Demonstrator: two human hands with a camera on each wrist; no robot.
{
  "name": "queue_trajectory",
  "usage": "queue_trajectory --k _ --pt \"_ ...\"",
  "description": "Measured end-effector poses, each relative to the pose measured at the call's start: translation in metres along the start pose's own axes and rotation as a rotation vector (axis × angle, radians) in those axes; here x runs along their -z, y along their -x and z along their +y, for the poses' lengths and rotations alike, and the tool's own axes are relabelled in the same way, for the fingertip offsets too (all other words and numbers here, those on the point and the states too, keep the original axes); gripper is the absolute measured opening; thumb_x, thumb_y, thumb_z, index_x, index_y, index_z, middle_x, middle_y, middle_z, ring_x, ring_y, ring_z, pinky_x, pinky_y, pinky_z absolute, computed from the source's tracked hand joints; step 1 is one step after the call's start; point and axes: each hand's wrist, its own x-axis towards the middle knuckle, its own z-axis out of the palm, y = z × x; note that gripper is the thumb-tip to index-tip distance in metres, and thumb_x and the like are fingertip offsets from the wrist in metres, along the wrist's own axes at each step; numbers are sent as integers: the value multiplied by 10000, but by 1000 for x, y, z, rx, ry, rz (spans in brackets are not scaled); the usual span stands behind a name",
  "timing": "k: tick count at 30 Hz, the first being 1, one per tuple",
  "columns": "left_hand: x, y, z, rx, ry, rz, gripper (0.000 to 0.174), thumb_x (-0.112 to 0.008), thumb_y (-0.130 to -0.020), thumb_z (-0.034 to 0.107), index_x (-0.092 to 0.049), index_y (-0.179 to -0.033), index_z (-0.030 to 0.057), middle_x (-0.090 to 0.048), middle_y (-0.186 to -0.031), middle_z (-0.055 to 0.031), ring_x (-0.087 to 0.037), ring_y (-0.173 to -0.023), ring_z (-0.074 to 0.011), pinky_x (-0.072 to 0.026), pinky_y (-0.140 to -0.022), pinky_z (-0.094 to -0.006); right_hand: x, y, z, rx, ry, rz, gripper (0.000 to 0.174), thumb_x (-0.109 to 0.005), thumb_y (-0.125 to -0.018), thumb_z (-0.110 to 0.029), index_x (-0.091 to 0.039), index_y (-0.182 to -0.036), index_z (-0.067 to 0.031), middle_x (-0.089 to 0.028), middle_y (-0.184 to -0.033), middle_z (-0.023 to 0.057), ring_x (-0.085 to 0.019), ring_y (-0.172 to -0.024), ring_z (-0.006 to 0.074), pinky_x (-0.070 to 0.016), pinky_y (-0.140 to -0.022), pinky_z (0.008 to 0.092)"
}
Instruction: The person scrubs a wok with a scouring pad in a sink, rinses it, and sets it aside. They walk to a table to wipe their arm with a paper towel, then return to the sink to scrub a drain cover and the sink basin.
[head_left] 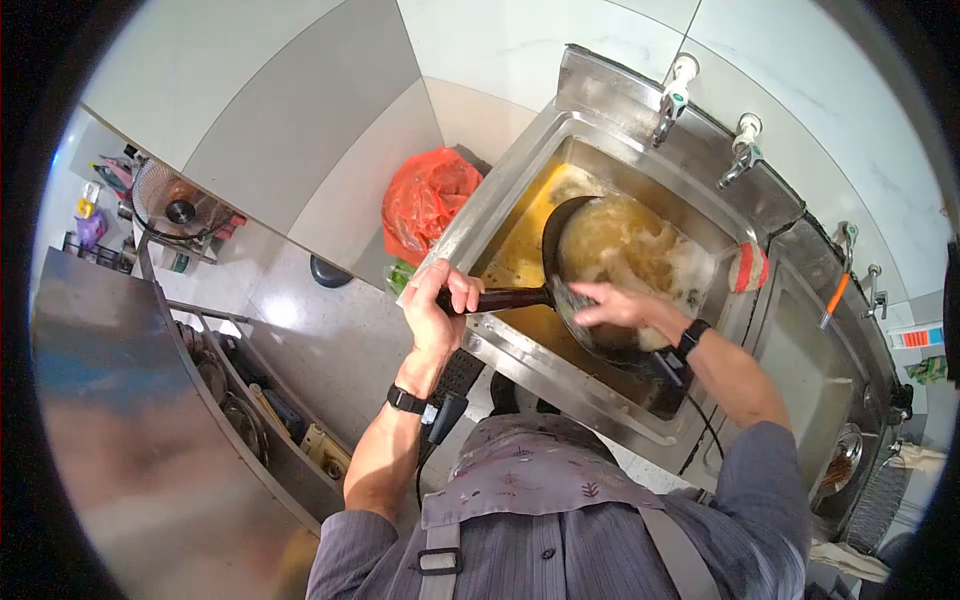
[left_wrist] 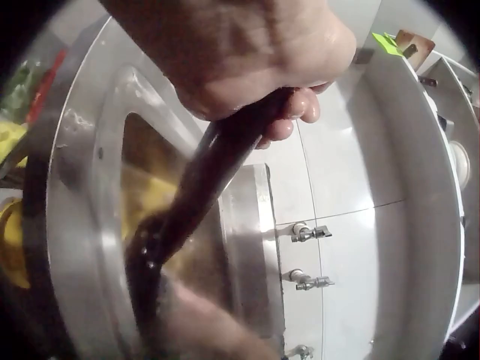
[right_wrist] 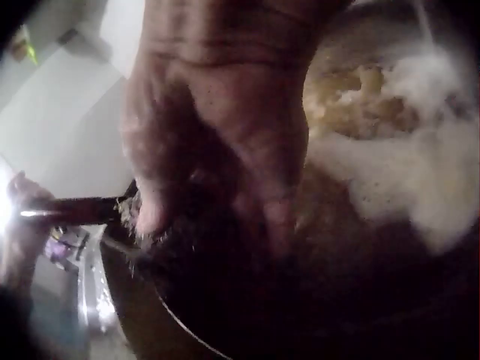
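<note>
A dark, round pan (head_left: 553, 235) dips into murky, foamy water (head_left: 620, 240) in the metal sink (head_left: 520, 350). My left hand (head_left: 435, 305) grips its long black handle (head_left: 505, 299), fingers wrapped round it, over the sink's left edge. In the left wrist view the handle (left_wrist: 217, 161) slopes down from the palm toward the pan. Close to where handle and pan meet, my right hand (head_left: 625, 305) holds a frayed, greyish scrubber (right_wrist: 133, 214) against the pan. Most of the scrubber is hidden in shadow under the fingers.
Two taps (head_left: 672, 100) (head_left: 742, 150) rise behind the sink. A red-and-beige sponge (head_left: 748, 268) lies on the divider beside a second basin (head_left: 800, 340). Left of the sink stands a red plastic bag (head_left: 430, 200). Further left is a metal counter (head_left: 150, 420) with shelves holding utensils.
</note>
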Motion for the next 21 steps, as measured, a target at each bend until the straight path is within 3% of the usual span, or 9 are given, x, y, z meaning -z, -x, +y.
queue_trajectory --k 3,5,7,8,9,14,15,17,21 --pt "0 4 0 27 -55 29 456 -463 -1030 263 -500 -617 75 -446 -517 -49 -466 -542 -218 -456 -754 -427 1 15 -2 -85 164 -214 788 -716 -924 -267 -344 -1560 12 -564 -1454 174 -538 -1306 246 -435 -1087 341" --pt "-2 2 -2 -8 -12 -4 452 -474 -1022 193 -530 -599 42 -471 -500 -77 -464 -488 -231 -449 -649 -394 0 2 3 -25 200 -153 762 -717 -902 -234 -378 -1547 -8 -625 -1396 172 -579 -1277 268 -441 -1085 358" --pt "-9 4 0 -11 -41 -24 451 -469 -1021 186 -535 -599 39 -477 -501 -75 -469 -488 -227 -450 -651 -394 0 -31 8 133 281 134 793 -716 -927 -229 -312 -1577 -17 -505 -1518 221 -502 -1383 315 -388 -1159 399" --pt "-13 6 3 -13 -73 -36 450 -465 -1019 179 -541 -599 36 -482 -502 -73 -473 -489 -224 -451 -654 -393 8 -38 -6 -35 335 143 782 -710 -934 -238 -315 -1562 8 -485 -1517 260 -478 -1408 344 -381 -1168 411" --pt "-17 8 5 -16 -74 -43 450 -465 -1019 179 -541 -599 36 -482 -502 -73 -473 -489 -224 -451 -654 -393 12 -54 9 78 302 273 793 -717 -931 -259 -314 -1557 15 -462 -1512 303 -474 -1404 385 -378 -1170 422" --pt "-28 12 8 -37 -222 -153 448 -477 -1007 205 -545 -599 33 -493 -507 -63 -501 -499 -214 -469 -686 -399 67 -109 35 -106 509 539 744 -680 -960 -318 -331 -1488 74 -598 -1238 363 -589 -1187 469 -467 -1004 509" --pt "-31 11 8 -39 -287 -162 461 -484 -1006 246 -522 -592 47 -472 -497 -60 -494 -494 -218 -476 -707 -412 79 -120 50 -144 514 599 702 -638 -986 -336 -352 -1479 73 -606 -1229 360 -599 -1177 459 -478 -1012 496" --pt "-28 10 7 -45 -282 -192 476 -488 -1008 250 -526 -581 46 -475 -497 -58 -503 -497 -215 -477 -702 -411 95 -128 67 -316 884 684 646 -548 -1036 -305 -304 -1551 -1 -664 -1315 217 -614 -1197 456 -419 -1109 517" --pt "-22 11 6 -7 -275 -175 482 -486 -1013 246 -530 -578 42 -476 -493 -51 -497 -492 -211 -474 -700 -418 121 -125 117 -491 867 702 658 -559 -1027 -245 -281 -1583 -30 -603 -1395 240 -629 -1166 476 -376 -1117 615"
